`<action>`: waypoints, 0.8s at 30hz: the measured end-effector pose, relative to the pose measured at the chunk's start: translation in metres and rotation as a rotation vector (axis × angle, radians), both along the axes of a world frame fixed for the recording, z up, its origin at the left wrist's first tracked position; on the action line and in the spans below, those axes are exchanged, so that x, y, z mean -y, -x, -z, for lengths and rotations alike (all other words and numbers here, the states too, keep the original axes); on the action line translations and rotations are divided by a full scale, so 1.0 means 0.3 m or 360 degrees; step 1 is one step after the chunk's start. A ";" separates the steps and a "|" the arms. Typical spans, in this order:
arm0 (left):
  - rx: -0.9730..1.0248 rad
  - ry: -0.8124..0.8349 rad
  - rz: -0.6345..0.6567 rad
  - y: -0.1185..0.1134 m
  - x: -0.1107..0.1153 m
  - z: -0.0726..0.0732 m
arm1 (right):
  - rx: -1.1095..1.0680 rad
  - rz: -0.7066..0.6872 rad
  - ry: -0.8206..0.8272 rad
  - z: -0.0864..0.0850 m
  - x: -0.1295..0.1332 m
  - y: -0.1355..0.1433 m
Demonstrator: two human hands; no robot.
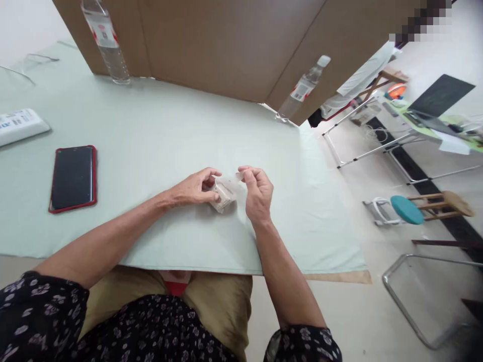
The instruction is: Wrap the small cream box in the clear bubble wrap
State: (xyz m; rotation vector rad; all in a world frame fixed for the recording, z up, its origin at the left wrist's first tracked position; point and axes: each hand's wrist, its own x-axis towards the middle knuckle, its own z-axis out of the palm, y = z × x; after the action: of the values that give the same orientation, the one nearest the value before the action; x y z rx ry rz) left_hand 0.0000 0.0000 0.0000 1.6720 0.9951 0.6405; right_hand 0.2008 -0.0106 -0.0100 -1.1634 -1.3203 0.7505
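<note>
Near the front of the cloth-covered table (169, 125) lies a small clear plastic packet (224, 195) with beige contents that I cannot make out. My left hand (196, 188) grips its left side, thumb in front and fingers curled behind. On the other side, my right hand (258, 191) pinches the packet's loose clear end between thumb and forefinger, a little above the cloth. The film between the two hands looks stretched out and crumpled.
A phone or small tablet in a red case (73, 178) and a white package (22, 126) lie at left. Water bottles (109, 50) (304, 90) stand against a cardboard panel (219, 45) at the back. Right of the table are stools (407, 209) and a laptop (439, 103).
</note>
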 end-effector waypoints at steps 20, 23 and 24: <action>0.0311 -0.0114 -0.0035 -0.002 -0.015 0.053 | -0.0388 -0.0194 0.0575 0.036 -0.061 -0.051; 0.0350 0.0009 -0.0024 -0.003 -0.012 0.051 | -0.0533 -0.0154 0.0601 0.053 -0.082 -0.065; 0.0350 0.0066 -0.0020 -0.001 -0.012 0.048 | -0.0559 -0.0145 0.0604 0.056 -0.086 -0.068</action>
State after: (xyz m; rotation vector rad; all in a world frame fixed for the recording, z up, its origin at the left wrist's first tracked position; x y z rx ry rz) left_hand 0.0004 0.0035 -0.0144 1.5231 0.8555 0.7885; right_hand 0.2213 0.0151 -0.0268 -1.2019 -0.9642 1.2503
